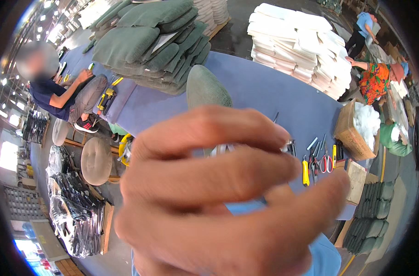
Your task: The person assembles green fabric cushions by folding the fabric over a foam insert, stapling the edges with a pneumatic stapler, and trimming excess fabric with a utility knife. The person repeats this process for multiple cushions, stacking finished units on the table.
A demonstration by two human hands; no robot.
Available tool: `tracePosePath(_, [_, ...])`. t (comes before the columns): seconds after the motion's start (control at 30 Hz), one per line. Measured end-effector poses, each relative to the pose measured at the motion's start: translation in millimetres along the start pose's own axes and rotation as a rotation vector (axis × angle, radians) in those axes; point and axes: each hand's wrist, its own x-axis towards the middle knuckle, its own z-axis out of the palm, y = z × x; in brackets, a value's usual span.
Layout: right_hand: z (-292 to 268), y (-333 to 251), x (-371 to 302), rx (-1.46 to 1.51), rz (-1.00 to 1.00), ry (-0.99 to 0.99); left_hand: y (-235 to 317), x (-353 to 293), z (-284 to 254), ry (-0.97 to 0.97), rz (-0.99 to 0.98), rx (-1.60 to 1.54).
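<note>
My left hand [214, 193] fills the middle of the view, very close and somewhat blurred. Its fingers are bent and spread apart, pointing to the right, and I make out nothing held in them. Behind it lies a blue-covered table [251, 92], much of it hidden by the hand. A grey-green cushion piece [207, 87] on the table shows just above my knuckles. Right of the fingertips are a yellow-handled cutter [305, 171], red-handled scissors [327, 164] and other hand tools. My right hand does not show.
Grey-green cushions [149, 41] and white pads [297, 50] are piled on the table's far side. A carton [356, 131] with white stuffing stands at right. A person [57, 92] sits at left, near round stools [97, 161] and a plastic-wrapped stack [76, 207].
</note>
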Motion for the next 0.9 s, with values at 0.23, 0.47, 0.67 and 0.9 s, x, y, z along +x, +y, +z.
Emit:
tracePosePath(0.23, [0, -14, -6, -0.017, 0.015, 0.121, -47, -39, 26, 0.295, 0.139, -0.358])
tracePosePath(0.47, [-17, -3, -6, -0.132, 0.102, 0.194, -165, -183, 170, 0.089, -0.49, -0.213])
tracePosePath(0.67, [6, 21, -5, -0.154, 0.068, 0.246, -207, -363, 270, -0.006, -0.788, -0.221])
tracePosePath(0.9, [-12, 6, -21, -0.214, 0.233, 0.406, -249, -322, 243, -0.351, -0.38, 0.639])
